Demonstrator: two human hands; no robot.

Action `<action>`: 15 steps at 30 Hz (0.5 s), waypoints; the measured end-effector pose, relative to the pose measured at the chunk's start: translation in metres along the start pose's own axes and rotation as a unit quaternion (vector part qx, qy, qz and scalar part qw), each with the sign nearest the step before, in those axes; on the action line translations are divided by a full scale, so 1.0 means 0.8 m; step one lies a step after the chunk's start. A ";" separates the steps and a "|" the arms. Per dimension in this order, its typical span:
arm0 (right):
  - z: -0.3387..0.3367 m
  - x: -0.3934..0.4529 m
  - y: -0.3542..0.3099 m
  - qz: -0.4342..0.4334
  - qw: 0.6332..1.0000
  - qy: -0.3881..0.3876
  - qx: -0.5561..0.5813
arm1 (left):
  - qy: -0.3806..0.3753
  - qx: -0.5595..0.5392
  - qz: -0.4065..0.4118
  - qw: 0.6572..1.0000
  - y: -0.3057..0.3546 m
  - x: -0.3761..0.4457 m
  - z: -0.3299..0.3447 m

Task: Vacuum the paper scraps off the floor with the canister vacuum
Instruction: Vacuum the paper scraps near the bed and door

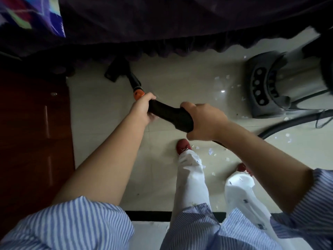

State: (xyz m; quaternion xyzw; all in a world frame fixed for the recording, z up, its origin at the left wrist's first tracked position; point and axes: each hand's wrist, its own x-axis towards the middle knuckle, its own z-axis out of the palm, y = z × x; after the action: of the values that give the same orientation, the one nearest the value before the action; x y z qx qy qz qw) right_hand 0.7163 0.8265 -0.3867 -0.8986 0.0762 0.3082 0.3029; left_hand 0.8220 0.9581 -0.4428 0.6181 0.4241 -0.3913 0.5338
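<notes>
from the head view, the person stands over a pale tiled floor (180,83) with both hands on the black vacuum handle (169,114). the left hand (142,109) grips its forward end, just behind the orange collar (138,94), fingers curled round it and pressed together. the right hand (203,121) grips the rear end, fingers wrapped over the top and closed round it, where the hose (288,123) leaves and runs off to the right.

the wand slopes forward and down to the floor nozzle (117,71), which sits at the edge of the dark bed skirt (180,46), beside the red-brown wooden cabinet (34,132). the tile around the nozzle and on the left half of the floor shows no scraps, so that side looks done, as a judgement from how it lies.

the canister vacuum (281,85) stands well apart on the right, blurred. paper scraps (221,80) lie scattered just beside its base; more lie near the red shoe (182,146) and between the feet, and a few beside the hose at right. so most of the visible litter is still on the floor, all on the right side and close to the person. the job seems partway: the nozzle would need to be brought back and to the right to reach it. whether the motor is running cannot be told.
</notes>
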 end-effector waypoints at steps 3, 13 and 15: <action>-0.014 -0.070 0.033 0.019 1.000 -0.008 0.002 | -0.018 -0.022 -0.003 1.000 -0.045 -0.029 0.036; -0.024 -0.302 0.170 0.035 0.998 0.032 0.035 | -0.040 0.013 0.007 0.999 -0.222 -0.143 0.176; -0.025 -0.340 0.193 0.038 0.995 0.051 0.075 | -0.042 0.019 0.014 0.999 -0.247 -0.162 0.202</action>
State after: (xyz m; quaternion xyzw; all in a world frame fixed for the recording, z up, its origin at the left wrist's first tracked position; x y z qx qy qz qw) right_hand 0.4593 0.6767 -0.2873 -0.8844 0.1490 0.2664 0.3531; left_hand 0.5874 0.7981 -0.4059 0.6170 0.3849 -0.4176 0.5448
